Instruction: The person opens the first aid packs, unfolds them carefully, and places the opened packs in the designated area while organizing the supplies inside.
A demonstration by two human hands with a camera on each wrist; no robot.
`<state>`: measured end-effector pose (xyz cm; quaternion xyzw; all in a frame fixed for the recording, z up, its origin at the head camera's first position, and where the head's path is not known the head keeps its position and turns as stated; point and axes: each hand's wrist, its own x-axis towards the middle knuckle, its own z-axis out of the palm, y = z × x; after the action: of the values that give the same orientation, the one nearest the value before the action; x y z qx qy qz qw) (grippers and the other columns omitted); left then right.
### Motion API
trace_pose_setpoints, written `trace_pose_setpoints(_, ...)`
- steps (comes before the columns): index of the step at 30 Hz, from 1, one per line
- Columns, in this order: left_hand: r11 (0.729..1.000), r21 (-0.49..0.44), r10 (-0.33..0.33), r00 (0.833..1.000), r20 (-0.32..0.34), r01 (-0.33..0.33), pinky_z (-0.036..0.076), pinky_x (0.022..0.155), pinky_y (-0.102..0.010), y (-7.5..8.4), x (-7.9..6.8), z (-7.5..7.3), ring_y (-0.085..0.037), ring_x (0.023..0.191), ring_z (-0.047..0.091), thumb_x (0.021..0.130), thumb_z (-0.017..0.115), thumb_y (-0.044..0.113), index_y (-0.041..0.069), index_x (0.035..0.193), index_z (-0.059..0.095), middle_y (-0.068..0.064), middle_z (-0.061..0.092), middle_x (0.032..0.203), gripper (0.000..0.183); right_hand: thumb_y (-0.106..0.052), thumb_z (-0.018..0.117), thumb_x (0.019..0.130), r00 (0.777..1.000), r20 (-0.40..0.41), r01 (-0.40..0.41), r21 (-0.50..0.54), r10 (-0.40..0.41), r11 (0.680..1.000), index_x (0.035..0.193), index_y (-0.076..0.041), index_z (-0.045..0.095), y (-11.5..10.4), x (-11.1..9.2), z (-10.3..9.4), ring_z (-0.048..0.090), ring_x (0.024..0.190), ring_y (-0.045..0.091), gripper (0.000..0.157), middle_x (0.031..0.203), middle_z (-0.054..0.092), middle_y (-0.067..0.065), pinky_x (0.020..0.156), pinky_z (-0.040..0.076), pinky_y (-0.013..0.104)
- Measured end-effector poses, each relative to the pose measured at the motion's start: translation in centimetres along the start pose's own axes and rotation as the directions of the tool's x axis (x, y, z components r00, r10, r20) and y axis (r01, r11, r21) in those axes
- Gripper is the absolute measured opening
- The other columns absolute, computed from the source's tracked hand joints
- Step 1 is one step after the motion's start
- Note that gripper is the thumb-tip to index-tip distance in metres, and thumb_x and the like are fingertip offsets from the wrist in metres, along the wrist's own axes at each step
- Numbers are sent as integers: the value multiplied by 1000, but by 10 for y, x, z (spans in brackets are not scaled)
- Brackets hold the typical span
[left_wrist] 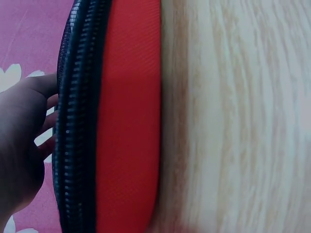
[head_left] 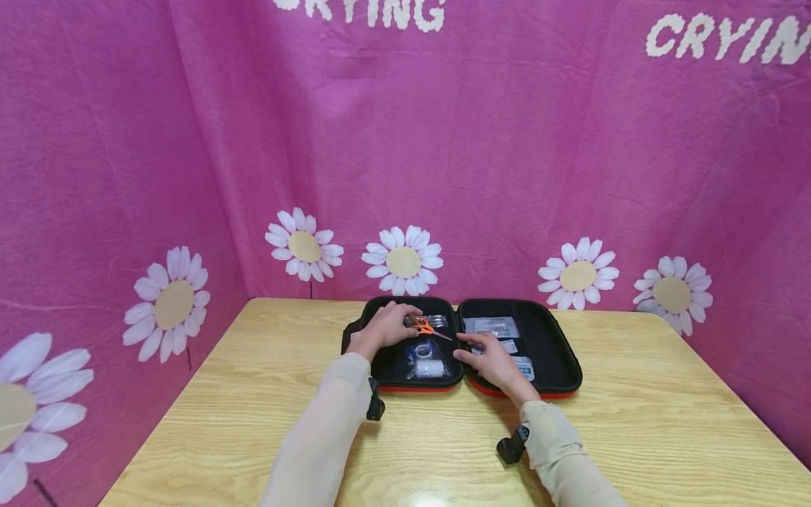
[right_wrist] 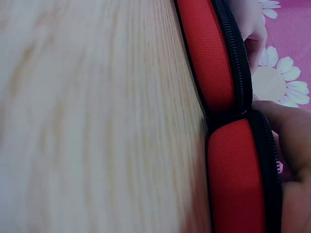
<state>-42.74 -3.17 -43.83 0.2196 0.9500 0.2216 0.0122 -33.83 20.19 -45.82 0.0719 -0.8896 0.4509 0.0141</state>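
A case with black lining [head_left: 546,345] and a red shell [left_wrist: 129,116] lies unfolded on the table. Over its left half, my left hand [head_left: 386,326] pinches the orange handles of a pair of scissors [head_left: 423,325], whose blades point right toward the hinge. My right hand [head_left: 495,361] is at the hinge side of the right half, thumb and fingers apart with nothing seen between them. In the left half lie a roll of tape [head_left: 422,350] and a white roll [head_left: 429,368] under clear wrapping. Case walls hide the fingertips in both wrist views.
Clear packets [head_left: 492,327] and a white-and-green packet [head_left: 524,367] sit in the right half, partly behind my right hand. Shiny metal-looking items [head_left: 437,320] lie behind the scissors. A pink flowered cloth [head_left: 481,176] hangs behind the wooden table [head_left: 646,408].
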Motion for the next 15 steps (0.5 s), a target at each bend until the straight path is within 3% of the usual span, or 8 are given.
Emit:
trace_pose_setpoints(10, 992, 117, 41, 999, -7, -39, 39, 92, -37, 7, 0, 1, -16, 95, 55, 87, 75, 27, 22, 122, 71, 4, 67, 96, 36, -24, 70, 93, 1000, 4, 7, 4, -7, 1000, 137, -6, 60, 0, -1, -1, 58, 104, 29, 49, 137, 51, 23, 64, 50, 29)
trace_pose_setpoints(15, 978, 203, 52, 998, -29, -45, 42, 88, -36, 11, -2, -4, -15, 94, 59, 84, 75, 32, 24, 117, 74, 6, 70, 96, 34, -24, 70, 93, 1000, 3, 7, 0, -7, 1000, 136, -7, 60, 0, 0, -2, 59, 100, 28, 48, 138, 51, 23, 63, 50, 29)
